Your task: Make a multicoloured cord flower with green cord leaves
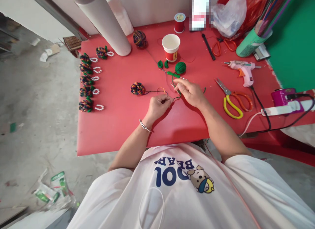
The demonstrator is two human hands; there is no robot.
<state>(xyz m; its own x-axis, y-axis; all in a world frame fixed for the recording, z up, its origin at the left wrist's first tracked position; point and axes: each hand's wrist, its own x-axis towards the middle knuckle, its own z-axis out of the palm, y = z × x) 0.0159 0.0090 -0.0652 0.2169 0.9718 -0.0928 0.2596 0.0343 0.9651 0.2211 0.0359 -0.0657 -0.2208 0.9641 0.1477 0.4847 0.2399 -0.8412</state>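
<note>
My left hand, a bracelet at its wrist, is closed in a pinch on a short piece of green yarn above the red table. Close by on the right, my right hand is closed around a thin metal needle, its fingers near the same yarn. Just beyond my fingers lies a crochet hook with a green handle. Behind it are a green yarn ball and two small green leaf-like pieces. A multicoloured crocheted flower with a trailing thread sits left of my hands.
Several crocheted flowers with white bead loops line the left side. At the back stand a paper cup, a thread spool and a multicoloured yarn ball. Scissors, a glue gun and a power strip lie right.
</note>
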